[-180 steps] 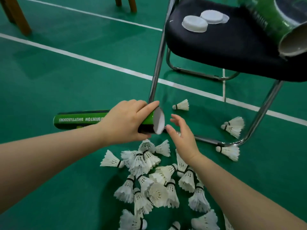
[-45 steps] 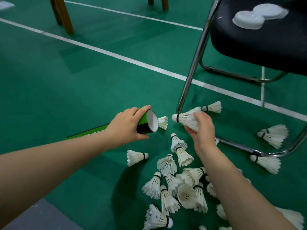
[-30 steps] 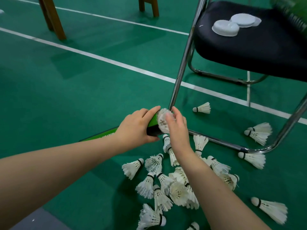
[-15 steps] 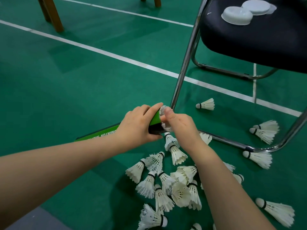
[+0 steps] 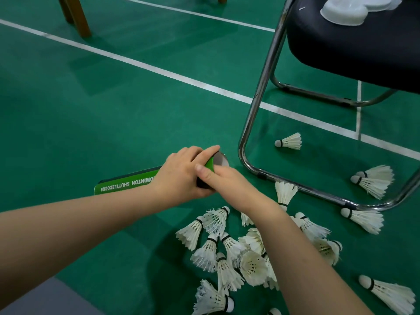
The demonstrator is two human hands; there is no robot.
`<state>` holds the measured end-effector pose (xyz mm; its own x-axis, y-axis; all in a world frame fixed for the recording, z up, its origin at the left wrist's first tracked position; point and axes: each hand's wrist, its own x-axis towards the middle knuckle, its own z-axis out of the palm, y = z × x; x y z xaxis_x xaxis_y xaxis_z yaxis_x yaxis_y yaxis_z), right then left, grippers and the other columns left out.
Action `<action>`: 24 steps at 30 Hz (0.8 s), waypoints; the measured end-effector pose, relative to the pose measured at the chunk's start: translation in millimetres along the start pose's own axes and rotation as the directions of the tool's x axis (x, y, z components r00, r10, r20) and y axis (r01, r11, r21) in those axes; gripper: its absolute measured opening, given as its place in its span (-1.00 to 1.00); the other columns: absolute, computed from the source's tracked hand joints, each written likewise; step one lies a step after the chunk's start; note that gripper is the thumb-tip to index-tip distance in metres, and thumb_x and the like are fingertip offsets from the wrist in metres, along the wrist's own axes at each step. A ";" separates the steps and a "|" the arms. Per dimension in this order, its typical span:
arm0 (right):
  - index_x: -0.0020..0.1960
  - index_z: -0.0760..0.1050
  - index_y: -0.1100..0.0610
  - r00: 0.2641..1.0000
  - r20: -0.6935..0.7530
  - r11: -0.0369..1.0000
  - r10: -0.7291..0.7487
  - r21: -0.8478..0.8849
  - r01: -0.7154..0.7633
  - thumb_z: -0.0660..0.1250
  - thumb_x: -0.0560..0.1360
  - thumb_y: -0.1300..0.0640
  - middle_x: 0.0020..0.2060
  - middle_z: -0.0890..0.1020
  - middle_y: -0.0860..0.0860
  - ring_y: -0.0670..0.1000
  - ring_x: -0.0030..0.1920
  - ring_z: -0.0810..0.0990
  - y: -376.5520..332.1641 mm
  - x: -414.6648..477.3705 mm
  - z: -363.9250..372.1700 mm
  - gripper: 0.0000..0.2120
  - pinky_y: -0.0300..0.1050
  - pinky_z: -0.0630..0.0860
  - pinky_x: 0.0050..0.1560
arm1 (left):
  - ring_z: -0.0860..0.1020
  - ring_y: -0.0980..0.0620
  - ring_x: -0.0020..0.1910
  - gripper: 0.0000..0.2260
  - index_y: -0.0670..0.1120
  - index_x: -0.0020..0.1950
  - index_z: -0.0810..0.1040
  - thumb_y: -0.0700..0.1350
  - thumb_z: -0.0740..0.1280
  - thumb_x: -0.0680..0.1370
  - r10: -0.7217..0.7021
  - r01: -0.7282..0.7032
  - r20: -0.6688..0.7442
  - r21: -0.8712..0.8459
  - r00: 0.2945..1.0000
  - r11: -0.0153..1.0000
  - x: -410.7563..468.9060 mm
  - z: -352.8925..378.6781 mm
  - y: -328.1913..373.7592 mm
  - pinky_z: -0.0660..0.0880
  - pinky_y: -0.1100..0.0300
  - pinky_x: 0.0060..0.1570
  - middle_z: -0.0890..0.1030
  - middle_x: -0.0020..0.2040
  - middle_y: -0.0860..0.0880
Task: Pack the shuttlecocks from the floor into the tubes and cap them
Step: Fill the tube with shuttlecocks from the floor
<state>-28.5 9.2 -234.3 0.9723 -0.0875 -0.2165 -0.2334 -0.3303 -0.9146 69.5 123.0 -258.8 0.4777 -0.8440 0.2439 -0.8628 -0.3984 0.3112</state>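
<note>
Left hand wrapped round tube just behind its open mouth. Right hand at the mouth, thumb laid on the tube wall; fingers hidden, so grasp cannot be told. Shuttlecocks heaped on the floor below-right of the tube, strays farther right. Chair leg just right of the mouth; caps on the seat, up-right of the tube.

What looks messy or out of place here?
Loose shuttlecocks lie heaped and scattered on the green floor, a few strayed under the chair. Some in the heap look ruffled. The white caps sit on the chair seat, while the green tube gripped by the left hand is uncapped at its mouth.
</note>
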 end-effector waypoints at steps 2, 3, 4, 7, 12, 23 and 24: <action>-0.09 0.59 0.05 0.980 -0.197 0.982 -0.030 0.177 0.065 0.17 0.54 -0.16 -0.07 0.64 0.07 0.03 -0.02 0.59 -2.3 1.9 -2.1 -0.66 -0.06 0.48 0.07 | 0.53 -0.18 -0.05 -0.27 0.05 0.36 0.17 0.25 0.24 0.24 -0.005 0.005 -0.001 -0.007 1.000 1.000 0.8 -4.0 -4.2 0.51 -0.10 -0.09 0.54 0.03 -0.15; -0.17 0.58 0.10 0.945 -0.326 0.954 0.011 0.288 0.088 0.18 0.57 -0.09 -0.17 0.65 0.08 0.02 -0.11 0.60 -0.7 4.7 -6.2 -0.66 -0.07 0.50 0.01 | 0.52 -0.19 -0.03 -0.24 0.05 0.37 0.15 0.26 0.27 0.23 -0.009 0.010 0.001 -0.005 1.000 1.000 1.0 -5.9 -6.2 0.50 -0.11 -0.07 0.53 0.05 -0.15; -0.22 0.57 0.12 0.894 -0.442 0.925 0.072 0.364 0.106 0.16 0.59 -0.02 -0.24 0.65 0.08 0.01 -0.18 0.60 2.7 8.1 -12.0 -0.66 -0.10 0.52 -0.05 | 0.51 -0.19 -0.01 -0.22 0.06 0.37 0.14 0.26 0.31 0.22 -0.016 0.016 0.004 0.001 1.000 1.000 0.8 -7.2 -7.9 0.50 -0.12 -0.05 0.53 0.06 -0.15; -0.21 0.54 0.05 0.730 -0.653 0.970 0.203 0.237 -0.057 0.19 0.56 0.04 -0.25 0.65 -0.03 0.00 -0.16 0.61 28.1 18.5 -30.2 -0.76 -0.13 0.49 -0.16 | 0.49 -0.18 0.00 -0.19 0.09 0.38 0.11 0.21 0.38 0.22 -0.035 0.035 0.019 0.011 0.999 0.999 -1.2 -7.4 -11.8 0.48 -0.13 -0.02 0.51 0.08 -0.15; 0.34 0.34 -0.01 0.826 -0.437 0.796 0.357 -0.321 -0.513 0.18 0.54 0.01 0.22 0.51 0.00 0.08 0.14 0.50 98.5 32.1 -25.0 -0.63 0.01 0.44 0.11 | 0.50 -0.19 0.00 -0.20 0.07 0.38 0.14 0.20 0.39 0.22 -0.022 0.022 -0.004 0.015 1.000 1.000 1.6 -4.8 -17.6 0.48 -0.10 0.00 0.52 0.07 -0.16; 0.25 0.29 0.09 0.773 -0.497 0.614 0.393 -0.484 -0.623 0.29 0.47 -0.09 0.19 0.48 0.10 0.14 0.16 0.50 156.1 42.6 11.8 -0.55 0.06 0.31 0.19 | 0.49 -0.16 0.00 -0.22 0.05 0.37 0.17 0.18 0.40 0.24 -0.052 0.052 -0.072 0.000 0.996 0.999 15.0 0.3 -25.8 0.45 -0.03 0.02 0.52 0.07 -0.15; 0.23 0.30 0.09 0.774 -0.505 0.616 0.381 -0.486 -0.620 0.29 0.48 -0.06 0.16 0.50 0.10 0.13 0.12 0.52 156.1 43.5 12.1 -0.59 0.06 0.31 0.18 | 0.49 -0.16 0.00 -0.23 0.05 0.37 0.17 0.20 0.39 0.24 -0.053 0.053 -0.075 0.001 0.996 0.999 15.1 0.2 -26.4 0.45 -0.03 0.01 0.52 0.07 -0.15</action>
<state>-22.6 -34.8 -390.6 0.6595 -0.6684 -0.3440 -0.7510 -0.6056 -0.2631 99.4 120.7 -263.5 0.5338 -0.7923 0.2956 -0.8363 -0.4430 0.3230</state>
